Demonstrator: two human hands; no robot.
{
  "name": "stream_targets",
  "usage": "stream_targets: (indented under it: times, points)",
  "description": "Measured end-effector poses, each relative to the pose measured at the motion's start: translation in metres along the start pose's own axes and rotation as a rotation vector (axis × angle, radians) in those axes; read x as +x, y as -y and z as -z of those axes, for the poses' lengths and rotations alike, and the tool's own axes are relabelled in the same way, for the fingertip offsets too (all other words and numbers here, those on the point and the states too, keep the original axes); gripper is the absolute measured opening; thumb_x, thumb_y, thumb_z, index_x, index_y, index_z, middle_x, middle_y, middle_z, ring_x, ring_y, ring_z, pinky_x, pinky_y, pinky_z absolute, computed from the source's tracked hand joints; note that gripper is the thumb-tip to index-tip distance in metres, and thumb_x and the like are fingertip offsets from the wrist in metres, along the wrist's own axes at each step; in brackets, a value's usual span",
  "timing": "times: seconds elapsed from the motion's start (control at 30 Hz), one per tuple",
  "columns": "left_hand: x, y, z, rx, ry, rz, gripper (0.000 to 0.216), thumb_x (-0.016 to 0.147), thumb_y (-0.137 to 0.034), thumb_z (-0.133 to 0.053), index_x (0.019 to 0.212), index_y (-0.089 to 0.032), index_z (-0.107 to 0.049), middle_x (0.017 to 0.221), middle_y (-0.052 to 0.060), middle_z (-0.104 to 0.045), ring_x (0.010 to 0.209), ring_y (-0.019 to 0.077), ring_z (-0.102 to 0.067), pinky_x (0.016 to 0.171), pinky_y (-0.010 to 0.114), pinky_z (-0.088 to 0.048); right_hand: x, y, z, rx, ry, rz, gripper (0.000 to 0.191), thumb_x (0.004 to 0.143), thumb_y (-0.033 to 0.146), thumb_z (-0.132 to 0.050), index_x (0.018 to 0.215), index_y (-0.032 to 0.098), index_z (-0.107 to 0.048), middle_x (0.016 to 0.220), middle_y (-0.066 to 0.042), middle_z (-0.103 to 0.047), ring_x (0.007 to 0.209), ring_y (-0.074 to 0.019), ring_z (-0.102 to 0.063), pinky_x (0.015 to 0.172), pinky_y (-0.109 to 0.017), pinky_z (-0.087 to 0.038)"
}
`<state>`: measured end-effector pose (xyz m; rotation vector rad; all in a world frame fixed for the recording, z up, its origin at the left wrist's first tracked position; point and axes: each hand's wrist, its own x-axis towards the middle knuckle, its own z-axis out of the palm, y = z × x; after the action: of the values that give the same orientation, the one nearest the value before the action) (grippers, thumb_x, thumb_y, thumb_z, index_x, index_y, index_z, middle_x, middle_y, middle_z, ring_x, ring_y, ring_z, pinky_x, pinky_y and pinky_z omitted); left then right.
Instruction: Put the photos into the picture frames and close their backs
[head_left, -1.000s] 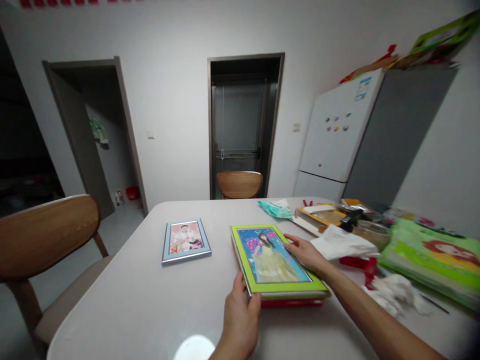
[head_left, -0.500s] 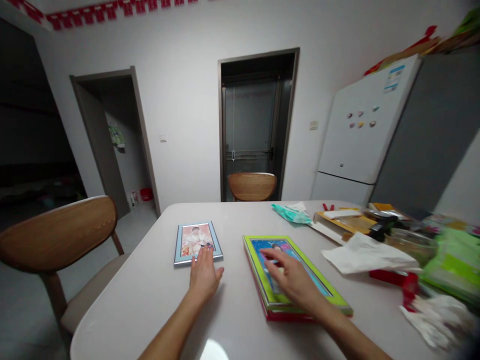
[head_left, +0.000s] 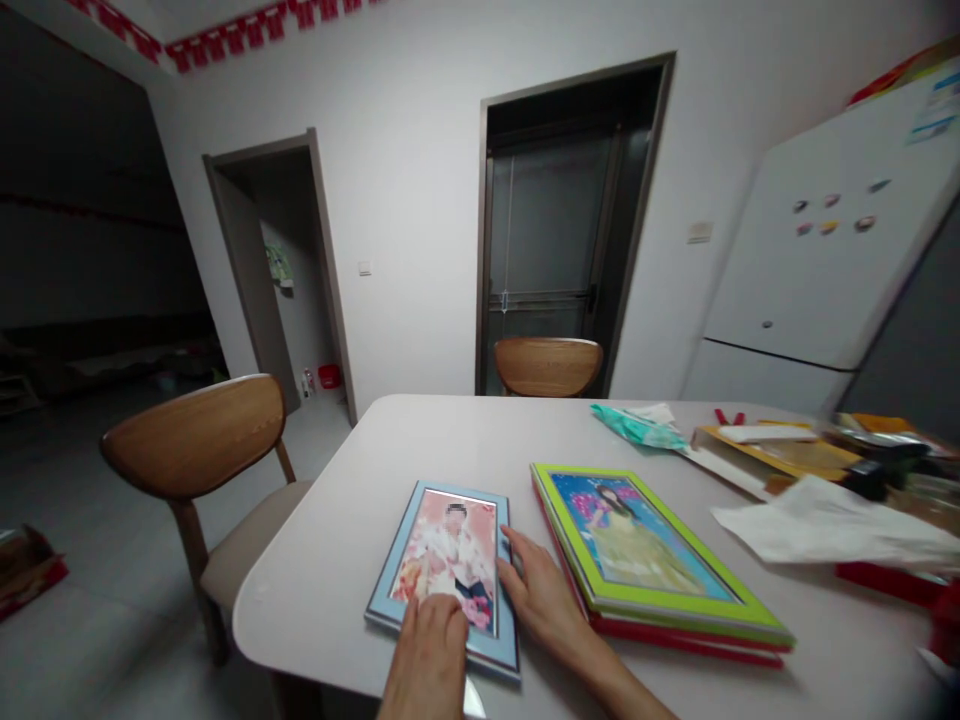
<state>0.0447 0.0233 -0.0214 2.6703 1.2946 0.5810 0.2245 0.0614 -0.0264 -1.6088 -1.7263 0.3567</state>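
Observation:
A light blue picture frame (head_left: pixel 401 560) with a photo on pink lies in front of me at the table's near side. Across its near edge rests my left hand (head_left: pixel 429 650), fingers over the photo's lower part, thumb hidden. My right hand (head_left: pixel 551 610) is closed at the frame's right edge, with thumb and forefinger touching it. Just to the right is a stack of frames, the top one a lime green picture frame (head_left: pixel 675 615) around a picture of a figure in a yellow dress. A red frame (head_left: pixel 701 648) shows beneath it.
On the white table (head_left: pixel 322 590) at the right lie a teal packet (head_left: pixel 641 430), white paper (head_left: pixel 825 525) and a yellow envelope (head_left: pixel 787 455). A wooden chair (head_left: pixel 199 440) stands left, another chair (head_left: pixel 547 367) across the table. A fridge (head_left: pixel 802 270) stands behind on the right.
The light blue frame has come nearer to me. My right hand has left the lime green frame for the blue frame's right edge. My left hand is now at its near edge. The view turned left.

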Motion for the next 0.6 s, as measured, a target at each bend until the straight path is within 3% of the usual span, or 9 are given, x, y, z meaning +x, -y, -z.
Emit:
stream_targets:
  times: [0.13,0.23,0.33,0.47,0.6]
  points:
    - [-0.019,0.005,-0.023,-0.020,-0.094,-0.212,0.036,0.064,-0.030,-0.056,0.098,-0.020,-0.049,0.111,0.010,-0.054,0.105,0.0272,-0.048,0.088,0.045,-0.038,-0.001,-0.005,0.002,0.178,-0.025,-0.110,0.049,0.075,0.032,-0.038,0.118,0.008,-0.042,0.113,-0.014,-0.053,0.101,-0.0211,-0.051,0.090,-0.034,-0.036]
    - [-0.017,-0.004,-0.014,-0.150,-0.165,-0.206,0.044,0.061,-0.023,-0.056,0.104,-0.016,-0.046,0.110,0.013,-0.055,0.103,0.0273,-0.049,0.088,0.043,-0.040,-0.001,-0.005,0.005,0.322,-0.032,-0.180,0.052,0.075,0.037,-0.038,0.120,0.010,-0.040,0.114,-0.013,-0.052,0.102,-0.0208,-0.050,0.090,-0.034,-0.037]
    - [-0.012,-0.022,0.019,-0.410,-0.335,0.020,0.045,0.061,-0.015,-0.052,0.106,-0.016,-0.045,0.106,0.011,-0.057,0.099,0.0239,-0.052,0.085,0.037,-0.042,-0.003,0.004,0.011,0.422,-0.044,-0.189,0.054,0.076,0.041,-0.037,0.119,0.009,-0.040,0.120,-0.013,-0.047,0.109,-0.0204,-0.045,0.093,-0.034,-0.033]
    - [-0.010,-0.033,0.061,-0.776,-0.594,0.339,0.031,0.071,-0.025,-0.050,0.101,-0.019,-0.046,0.103,0.008,-0.057,0.092,0.0196,-0.056,0.078,0.030,-0.045,-0.007,0.030,0.009,0.478,0.017,-0.088,0.051,0.077,0.041,-0.039,0.120,0.013,-0.040,0.122,-0.012,-0.046,0.105,-0.0194,-0.048,0.091,-0.035,-0.037]
    - [-0.017,-0.019,0.067,-0.923,-0.664,0.493,0.049,0.073,-0.033,-0.051,0.117,-0.019,-0.034,0.101,0.006,-0.057,0.088,0.0173,-0.058,0.075,0.026,-0.046,-0.015,0.049,-0.007,0.362,0.106,0.092,0.046,0.078,0.038,-0.040,0.118,0.016,-0.043,0.119,-0.011,-0.048,0.107,-0.0198,-0.046,0.092,-0.038,-0.035]
